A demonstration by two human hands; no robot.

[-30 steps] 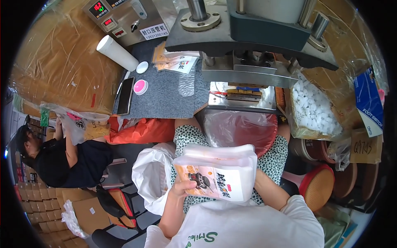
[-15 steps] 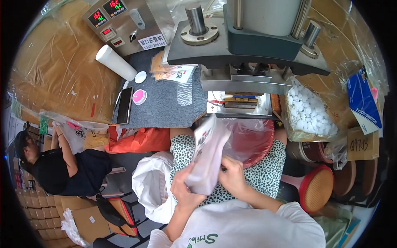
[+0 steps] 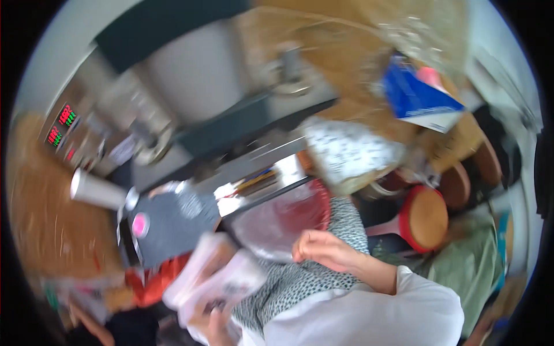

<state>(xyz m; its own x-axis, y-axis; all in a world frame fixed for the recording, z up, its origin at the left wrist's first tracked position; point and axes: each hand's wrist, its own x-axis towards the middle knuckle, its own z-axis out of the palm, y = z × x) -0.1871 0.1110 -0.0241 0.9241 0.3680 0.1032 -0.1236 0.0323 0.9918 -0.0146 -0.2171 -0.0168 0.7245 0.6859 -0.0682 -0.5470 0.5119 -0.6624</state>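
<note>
Motion blurs the whole view. My left hand (image 3: 217, 328), low and left of my lap, grips a bundle of pinkish-white printed plastic pouches (image 3: 231, 282). The bundle fans into two lobes, and my left fingers are partly hidden by it. Over my lap, apart from the pouches, my right hand (image 3: 326, 249) has its fingers curled in, with nothing visible in them. A red basin (image 3: 324, 210) lined with clear plastic lies just beyond the right hand, under the front edge of a metal press (image 3: 257, 115).
On the grey mat (image 3: 173, 230) at left sit a pink-topped jar (image 3: 139, 225) and a phone (image 3: 128, 248). Beside it lies a white bottle (image 3: 95, 187). A bag of small white pieces (image 3: 349, 151), a blue box (image 3: 418, 95) and a red-rimmed stool (image 3: 426, 219) are at right. A co-worker's arm (image 3: 89, 323) shows lower left.
The view has swung to the right. My hands have parted: the left has carried the pouches left and down, while the right has come off the bundle.
</note>
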